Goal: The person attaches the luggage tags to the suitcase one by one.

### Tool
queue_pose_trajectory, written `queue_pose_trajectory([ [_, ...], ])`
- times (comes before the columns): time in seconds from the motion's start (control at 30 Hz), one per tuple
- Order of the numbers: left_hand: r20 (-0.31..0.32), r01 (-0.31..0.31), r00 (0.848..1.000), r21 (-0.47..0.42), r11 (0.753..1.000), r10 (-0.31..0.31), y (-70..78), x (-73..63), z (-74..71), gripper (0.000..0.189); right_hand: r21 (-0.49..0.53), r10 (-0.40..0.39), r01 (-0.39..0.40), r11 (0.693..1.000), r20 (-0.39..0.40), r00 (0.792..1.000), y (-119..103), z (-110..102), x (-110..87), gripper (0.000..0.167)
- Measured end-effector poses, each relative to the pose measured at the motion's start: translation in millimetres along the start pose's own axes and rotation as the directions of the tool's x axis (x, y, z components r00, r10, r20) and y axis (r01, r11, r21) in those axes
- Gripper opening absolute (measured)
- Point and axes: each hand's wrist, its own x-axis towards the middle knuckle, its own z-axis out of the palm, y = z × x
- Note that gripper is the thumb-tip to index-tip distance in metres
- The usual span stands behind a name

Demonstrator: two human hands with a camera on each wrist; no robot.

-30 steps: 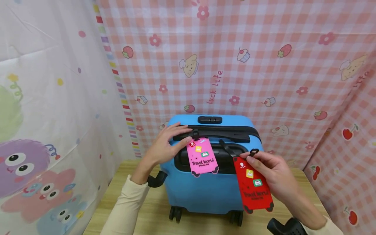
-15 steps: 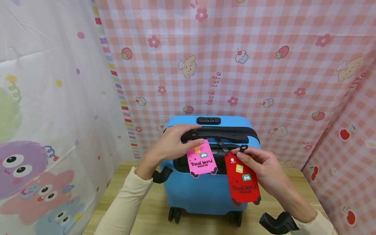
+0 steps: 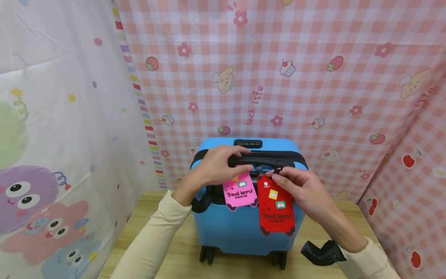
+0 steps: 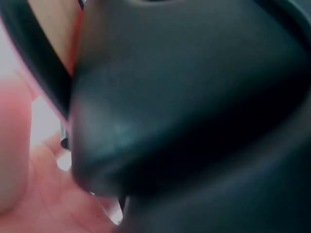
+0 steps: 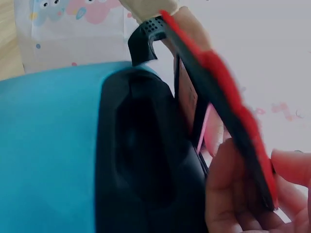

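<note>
A blue suitcase (image 3: 244, 228) stands upright with a black handle (image 3: 265, 159) on its near side. A pink luggage tag (image 3: 241, 195) hangs from the handle's left part. My right hand (image 3: 306, 184) pinches the top of a red luggage tag (image 3: 276, 213) at its black buckle, thumb in front. The tag's strap (image 3: 259, 169) runs up toward the handle. My left hand (image 3: 219, 164) arches over the handle, fingers above it and thumb stretched out in front, over the pink tag's top. Suitcase black plastic fills most of the left wrist view.
The suitcase rests by its black wheels (image 3: 208, 254) on a wood-grain tabletop (image 3: 139, 228). A pink checked cloth (image 3: 265, 46) hangs close behind, and a white cartoon cloth (image 3: 97, 135) hangs at the left. A black wrist mount (image 3: 324, 252) juts from the right forearm.
My right hand has moved left with the red tag, bringing it beside the pink one. My left hand has slid right along the handle, its thumb now over the pink tag's top.
</note>
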Motion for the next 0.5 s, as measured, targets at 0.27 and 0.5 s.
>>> queue_pose_trajectory([
  [0.27,0.01,0.001,1.0,-0.063,0.998,0.0,4.5,9.5,5.9,0.037,-0.114,-0.043,0.06,0.992,0.143,0.989,-10.2,-9.8,15.4,0.021],
  [0.5,-0.049,0.017,0.999,-0.006,1.0,-0.017,9.9,15.5,14.7,0.033,-0.173,-0.166,0.213,0.962,0.252,0.953,-11.1,-15.2,32.1,0.014],
])
